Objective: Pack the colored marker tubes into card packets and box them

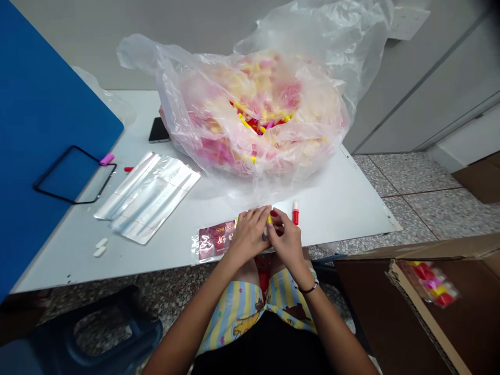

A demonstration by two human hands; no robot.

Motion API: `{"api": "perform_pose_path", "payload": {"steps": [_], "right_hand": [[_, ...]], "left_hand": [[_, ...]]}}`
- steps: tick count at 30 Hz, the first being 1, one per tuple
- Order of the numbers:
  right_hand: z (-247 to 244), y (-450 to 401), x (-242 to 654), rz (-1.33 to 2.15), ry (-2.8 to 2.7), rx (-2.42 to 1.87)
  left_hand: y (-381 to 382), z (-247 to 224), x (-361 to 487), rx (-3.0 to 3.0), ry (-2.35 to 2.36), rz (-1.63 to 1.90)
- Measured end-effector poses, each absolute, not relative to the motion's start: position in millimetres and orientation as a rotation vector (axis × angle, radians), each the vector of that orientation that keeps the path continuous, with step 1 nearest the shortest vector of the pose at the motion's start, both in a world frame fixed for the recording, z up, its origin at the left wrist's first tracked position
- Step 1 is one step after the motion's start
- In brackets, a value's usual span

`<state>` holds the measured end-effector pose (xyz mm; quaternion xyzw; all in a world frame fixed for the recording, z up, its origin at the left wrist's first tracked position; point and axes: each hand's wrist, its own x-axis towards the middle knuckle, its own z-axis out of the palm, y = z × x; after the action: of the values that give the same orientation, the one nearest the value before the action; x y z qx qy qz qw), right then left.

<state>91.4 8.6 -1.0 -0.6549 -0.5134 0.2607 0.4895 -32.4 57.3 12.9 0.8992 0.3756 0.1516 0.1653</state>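
At the near table edge lies a clear plastic packet with a maroon printed card. My left hand rests over its right end, fingers together and curled down on it. My right hand is close against the left fingertips, thumb and fingers bent around small yellow and red pieces that look like small tubes. The hands hide most of these pieces and the packet's opening. Just right of my right hand, a small red tube with a white cap lies on the table.
A large clear bag full of red, yellow and pink pieces fills the table's back. Flat clear sleeves, a phone and white bits lie left. A cardboard box with a filled packet stands right; a blue stool stands left.
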Motion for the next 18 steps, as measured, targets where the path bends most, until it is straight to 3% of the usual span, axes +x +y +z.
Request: {"api": "perform_pose_path", "payload": {"steps": [7,13,18], "right_hand": [[3,-1,102,0.666,-1.271,-1.574],[9,17,154,0.146,-1.350,-1.909],[12,30,156,0.112,-1.530,-1.879]], "left_hand": [[59,14,-28,2.592,1.125,0.343],[55,21,-23,2.584,1.185,0.275],[70,24,-24,2.497,1.135,0.315]]}}
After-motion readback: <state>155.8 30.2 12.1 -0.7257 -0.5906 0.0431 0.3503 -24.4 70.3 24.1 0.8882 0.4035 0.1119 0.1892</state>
